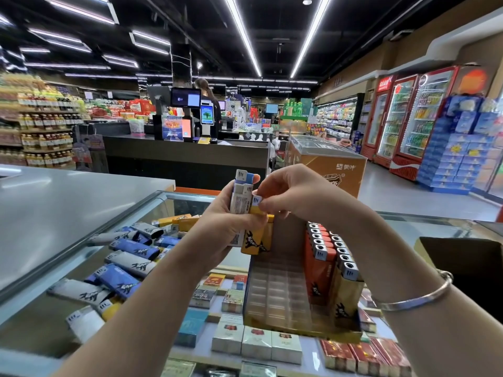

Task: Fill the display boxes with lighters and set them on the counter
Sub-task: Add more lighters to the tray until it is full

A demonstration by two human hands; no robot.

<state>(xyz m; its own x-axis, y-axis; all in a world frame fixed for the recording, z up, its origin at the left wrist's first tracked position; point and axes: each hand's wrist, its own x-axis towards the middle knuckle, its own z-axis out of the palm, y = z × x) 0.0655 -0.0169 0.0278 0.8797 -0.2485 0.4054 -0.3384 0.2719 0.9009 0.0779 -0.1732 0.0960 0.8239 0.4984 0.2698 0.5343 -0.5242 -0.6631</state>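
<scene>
Left hand [231, 221] grips a bunch of upright lighters [241, 197], fingers wrapped round the bodies, caps sticking out the top. Right hand [283, 191] pinches the cap of a yellow lighter [254, 235] at the right edge of that bunch, thumb and forefinger on it, looks like pulling one out to slot. To do it well: draw the yellow one straight up clear of the others, keep the left grip firm so the rest don't slide, then lower it cap-up into a free cell next to the filled rows. Display box [275, 297] stands directly below and slightly right of both hands on the glass counter [130, 213], open front toward the camera; its right side holds rows of orange and yellow lighters upright, left and middle cells are bare. Loose pile of lighters [128, 257], blue, grey, yellow, lies flat on the glass to the left of the left forearm. Cigarette packs [255, 346] show under the glass. Bangle [419, 295] on right wrist.
</scene>
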